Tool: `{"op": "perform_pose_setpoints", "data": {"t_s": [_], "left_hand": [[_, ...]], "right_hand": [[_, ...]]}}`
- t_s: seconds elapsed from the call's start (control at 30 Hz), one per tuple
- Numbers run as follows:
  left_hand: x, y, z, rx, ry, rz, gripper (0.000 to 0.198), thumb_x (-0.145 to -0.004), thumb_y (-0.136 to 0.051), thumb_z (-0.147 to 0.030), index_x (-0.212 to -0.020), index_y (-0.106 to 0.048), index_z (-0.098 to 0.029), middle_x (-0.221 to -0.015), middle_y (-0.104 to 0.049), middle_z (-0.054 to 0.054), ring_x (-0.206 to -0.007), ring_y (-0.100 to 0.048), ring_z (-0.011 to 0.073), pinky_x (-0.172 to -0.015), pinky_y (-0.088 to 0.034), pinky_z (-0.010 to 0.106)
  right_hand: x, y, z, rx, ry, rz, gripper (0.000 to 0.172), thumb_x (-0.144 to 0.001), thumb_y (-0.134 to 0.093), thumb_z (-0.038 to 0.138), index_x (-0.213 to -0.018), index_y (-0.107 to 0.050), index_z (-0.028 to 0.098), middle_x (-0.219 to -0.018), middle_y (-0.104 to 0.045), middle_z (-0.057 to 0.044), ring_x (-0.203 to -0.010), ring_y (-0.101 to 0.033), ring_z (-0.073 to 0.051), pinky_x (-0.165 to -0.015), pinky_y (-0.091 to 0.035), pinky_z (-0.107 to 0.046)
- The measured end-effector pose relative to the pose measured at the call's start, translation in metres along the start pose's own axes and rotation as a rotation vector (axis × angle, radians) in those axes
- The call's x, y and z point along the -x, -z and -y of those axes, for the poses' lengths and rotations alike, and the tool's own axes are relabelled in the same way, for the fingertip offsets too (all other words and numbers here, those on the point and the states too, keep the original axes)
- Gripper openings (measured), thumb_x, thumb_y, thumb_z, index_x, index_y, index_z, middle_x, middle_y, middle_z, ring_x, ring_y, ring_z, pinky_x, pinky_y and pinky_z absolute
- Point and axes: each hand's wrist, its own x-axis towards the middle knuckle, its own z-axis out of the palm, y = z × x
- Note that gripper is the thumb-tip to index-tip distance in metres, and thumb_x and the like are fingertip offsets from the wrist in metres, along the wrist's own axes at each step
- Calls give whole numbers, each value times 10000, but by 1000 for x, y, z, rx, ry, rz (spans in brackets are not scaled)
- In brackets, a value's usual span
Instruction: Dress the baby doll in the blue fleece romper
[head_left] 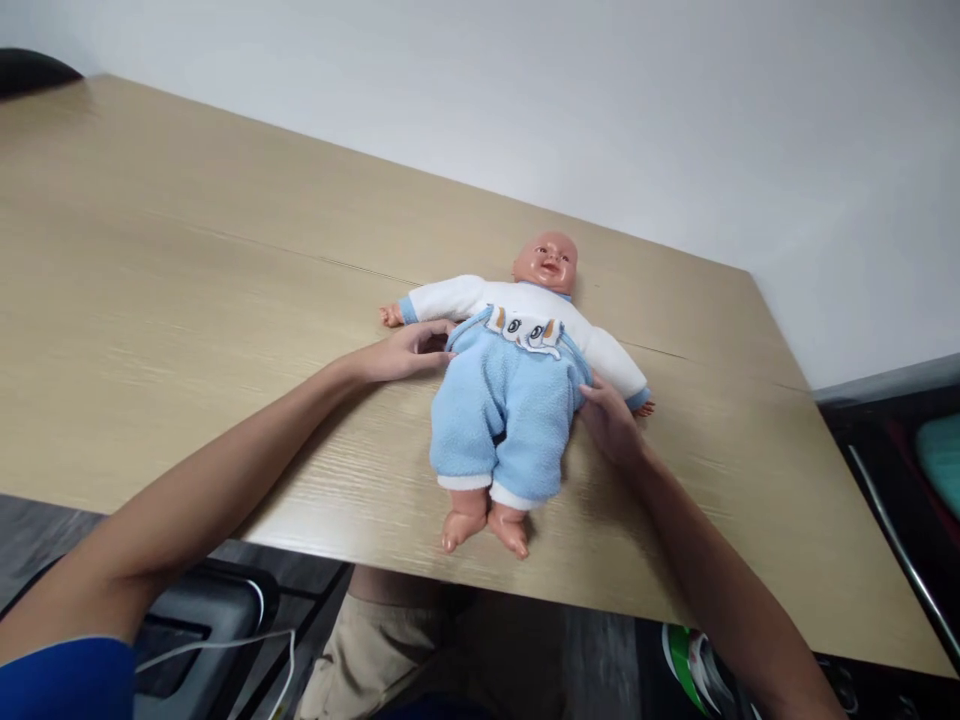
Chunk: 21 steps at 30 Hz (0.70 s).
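Note:
A baby doll (pixel 550 262) lies on its back on the wooden table, head away from me and bare feet toward the near edge. It wears a white long-sleeved top and light blue fleece pants (pixel 469 410) with an elephant face on the waist. At the doll's waist on the left, my left hand (pixel 409 352) grips its side, with the fingertips partly hidden at the fabric. My right hand (pixel 611 415) holds the opposite side, thumb on the blue pants and the other fingers mostly hidden.
The table (pixel 225 270) meets a white wall (pixel 487 100) along its far edge. Below the near edge are a grey case (pixel 210 620) with a white cable and a green-and-white object (pixel 686 655). A dark chair back (pixel 34 72) shows at far left.

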Motion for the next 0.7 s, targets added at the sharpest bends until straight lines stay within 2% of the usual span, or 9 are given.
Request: {"op": "perform_pose_setpoints", "data": {"t_s": [0.07, 0.13, 0.2, 0.27, 0.33, 0.4, 0.57, 0.63, 0.7], "left_hand": [[-3, -10, 3, 40, 8, -81, 386, -993, -866, -569, -1095, -750, -215, -1084, -760, 68, -1025, -695, 275, -963, -584, 410], [-7, -25, 8, 115, 18, -224, 366, -990, -825, -572, -1052, -730, -224, -995, -725, 36, -929, -656, 249, -907, -566, 398], [-11, -41, 12, 197, 29, -355, 350, -981, -790, -567, -1064, -717, -234, -976, -711, 21, -896, -633, 240, -880, -551, 389], [-13, -52, 14, 229, 40, -410, 364, -984, -778, -583, -1086, -708, -241, -1012, -725, 28, -927, -642, 249, -893, -545, 391], [-13, -55, 15, 202, 45, -392, 393, -1004, -776, -620, -1109, -710, -247, -1059, -742, 44, -984, -665, 270, -934, -549, 407], [-11, -48, 14, 138, 33, -335, 410, -1014, -790, -646, -1092, -712, -251, -1058, -739, 53, -1009, -676, 287, -968, -556, 424], [-5, -9, 12, -23, -39, -132, 421, -998, -871, -631, -1080, -755, -234, -1060, -742, 67, -1014, -690, 292, -992, -598, 431], [-3, 2, 11, -107, -77, -74, 462, -951, -939, -621, -1146, -796, -228, -1161, -792, 99, -1133, -729, 333, -1091, -615, 465], [-1, 6, 11, -158, -86, -45, 507, -928, -971, -609, -1230, -815, -232, -1275, -821, 122, -1288, -734, 384, -1216, -592, 512]], "right_hand": [[2, -13, -3, -186, -92, -87, 384, -901, -862, 586, -1189, -821, 334, -1385, -888, -49, -1515, -734, -410, -1350, -594, -620], [3, -21, -5, -256, -171, -135, 383, -900, -860, 608, -1155, -784, 332, -1264, -907, -66, -1385, -806, -414, -1223, -686, -600], [3, -25, -5, -244, -191, -141, 342, -922, -847, 606, -1103, -744, 334, -1120, -898, -74, -1263, -839, -409, -1116, -729, -565], [2, -24, -5, -200, -138, -148, 301, -942, -835, 584, -1058, -698, 343, -1011, -864, -67, -1180, -839, -398, -1036, -739, -528], [0, -21, -5, -133, -52, -154, 289, -949, -827, 572, -1061, -678, 350, -983, -841, -65, -1156, -818, -389, -1011, -729, -511], [-3, -12, -4, -33, 19, -114, 305, -941, -824, 577, -1092, -701, 341, -1015, -838, -67, -1155, -794, -383, -1044, -709, -524], [-8, 20, 4, 427, 190, 137, 363, -899, -928, 465, -1192, -813, 283, -1241, -849, -75, -1276, -745, -386, -1280, -580, -596], [-8, 25, 8, 527, 254, 197, 389, -858, -975, 398, -1200, -835, 278, -1369, -838, -102, -1379, -719, -407, -1365, -508, -615], [-6, 21, 9, 470, 234, 176, 379, -821, -1002, 363, -1152, -840, 274, -1389, -832, -110, -1425, -705, -407, -1403, -475, -594]]}}
